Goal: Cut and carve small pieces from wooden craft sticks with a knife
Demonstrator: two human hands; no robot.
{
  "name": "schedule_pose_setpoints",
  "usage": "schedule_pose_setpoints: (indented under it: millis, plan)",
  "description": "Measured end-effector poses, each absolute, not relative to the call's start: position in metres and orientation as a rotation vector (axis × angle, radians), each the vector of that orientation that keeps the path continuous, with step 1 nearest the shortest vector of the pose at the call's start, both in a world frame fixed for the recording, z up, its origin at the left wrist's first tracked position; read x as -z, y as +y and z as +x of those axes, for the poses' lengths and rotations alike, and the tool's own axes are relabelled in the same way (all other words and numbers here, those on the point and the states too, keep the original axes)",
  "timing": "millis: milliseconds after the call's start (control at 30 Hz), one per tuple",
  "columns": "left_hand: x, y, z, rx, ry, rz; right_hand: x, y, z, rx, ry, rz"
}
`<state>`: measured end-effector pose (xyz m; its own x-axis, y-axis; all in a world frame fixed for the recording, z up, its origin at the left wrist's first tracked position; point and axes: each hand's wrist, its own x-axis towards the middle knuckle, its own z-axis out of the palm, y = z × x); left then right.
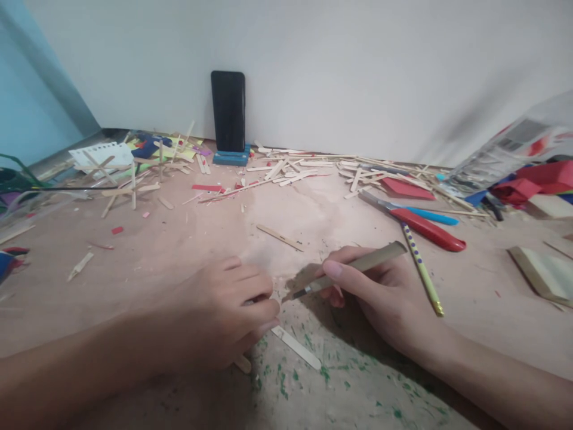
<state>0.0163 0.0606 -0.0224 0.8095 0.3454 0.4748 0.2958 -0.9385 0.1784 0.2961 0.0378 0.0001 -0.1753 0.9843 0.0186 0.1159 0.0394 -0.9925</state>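
Observation:
My right hand point(358, 278) grips a slim craft knife point(376, 257) with a dull tan-grey handle, its tip pointing left toward my other hand. Close to that tip, my left hand point(237, 304) is closed, thumb and fingers pressed together. Whatever it pinches is mostly hidden by the fingers. A pale craft stick point(299, 347) lies on the table just below the left fingertips, one end close to the thumb. The rounded end of another craft stick point(243, 364) shows from under the left hand. Farther forward lies a narrow stick with dark slits point(280, 237).
Red-handled scissors point(427, 228) and a dotted yellow pencil point(423, 272) lie beyond my right hand. A phone point(228, 110) stands in a blue holder at the wall. Loose sticks point(295, 170) pile along the back. Wooden blocks point(544, 275) sit at right, a stick model point(132, 185) at left.

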Motion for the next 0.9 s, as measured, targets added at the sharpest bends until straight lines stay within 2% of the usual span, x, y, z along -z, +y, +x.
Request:
schedule_pose_setpoints:
  millis: [900]
  plan:
    - [0.0229, 0.0607, 0.0154, -0.760, 0.513, 2.900, -0.0018, 0.0394, 0.2952, -1.249, -1.448, -1.168]
